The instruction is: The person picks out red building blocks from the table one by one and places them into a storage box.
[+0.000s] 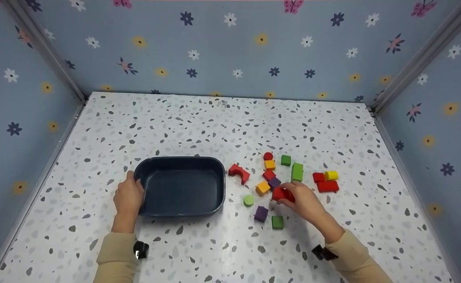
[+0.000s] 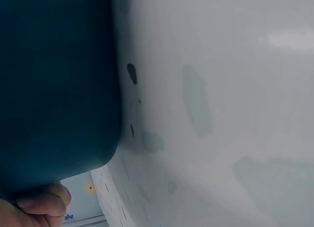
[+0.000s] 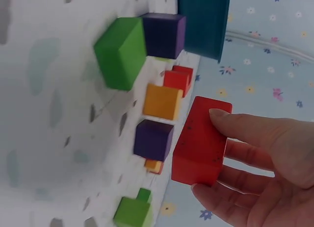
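Note:
A dark blue rectangular tub (image 1: 181, 192) with nothing in it stands left of centre in the head view. My left hand (image 1: 129, 194) grips its left wall, fingers at the rim; in the left wrist view the curled fingers (image 2: 46, 205) show beside the tub's dark side (image 2: 54, 89). My right hand (image 1: 303, 198) pinches a red block (image 3: 201, 141) between thumb and fingers, over the scattered blocks. Close to it lie a purple cube (image 1: 274, 183), an orange cube (image 1: 262, 188) and a green cube (image 1: 277, 222). A red arch block (image 1: 239, 173) lies between tub and blocks.
Farther right are a yellow cylinder (image 1: 331, 175) and red blocks (image 1: 328, 186). A light green round block (image 1: 248, 200), a purple block (image 1: 261, 214) and a tall green block (image 1: 297, 172) lie around the right hand. Flowered walls (image 1: 230, 47) enclose the speckled table (image 1: 199, 129).

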### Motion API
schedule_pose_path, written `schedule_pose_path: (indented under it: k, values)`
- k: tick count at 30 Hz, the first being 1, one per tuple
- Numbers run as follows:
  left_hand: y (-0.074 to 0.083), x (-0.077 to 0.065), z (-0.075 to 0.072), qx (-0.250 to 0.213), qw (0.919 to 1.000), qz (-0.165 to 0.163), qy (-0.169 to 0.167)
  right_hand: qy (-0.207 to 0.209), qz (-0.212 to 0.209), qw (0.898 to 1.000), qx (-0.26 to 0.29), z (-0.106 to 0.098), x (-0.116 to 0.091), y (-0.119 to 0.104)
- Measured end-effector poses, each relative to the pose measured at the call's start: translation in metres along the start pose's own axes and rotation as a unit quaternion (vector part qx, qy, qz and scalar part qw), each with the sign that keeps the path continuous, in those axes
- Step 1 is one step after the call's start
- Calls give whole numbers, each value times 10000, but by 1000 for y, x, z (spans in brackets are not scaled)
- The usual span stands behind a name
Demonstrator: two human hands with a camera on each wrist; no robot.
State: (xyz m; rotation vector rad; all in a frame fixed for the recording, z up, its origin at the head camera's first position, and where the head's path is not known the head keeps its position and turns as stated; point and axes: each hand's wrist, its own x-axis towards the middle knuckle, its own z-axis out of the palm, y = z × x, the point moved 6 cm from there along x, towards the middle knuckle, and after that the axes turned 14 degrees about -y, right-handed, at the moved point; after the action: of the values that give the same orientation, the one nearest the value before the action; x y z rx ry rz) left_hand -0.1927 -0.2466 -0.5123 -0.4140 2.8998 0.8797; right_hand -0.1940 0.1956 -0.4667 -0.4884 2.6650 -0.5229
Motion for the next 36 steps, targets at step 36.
schedule_pose_path:
  k: [36]
  values:
    - [1, 0, 1, -6, 9998, 55, 174, 316, -1593, 9867, -45, -5, 30, -101]
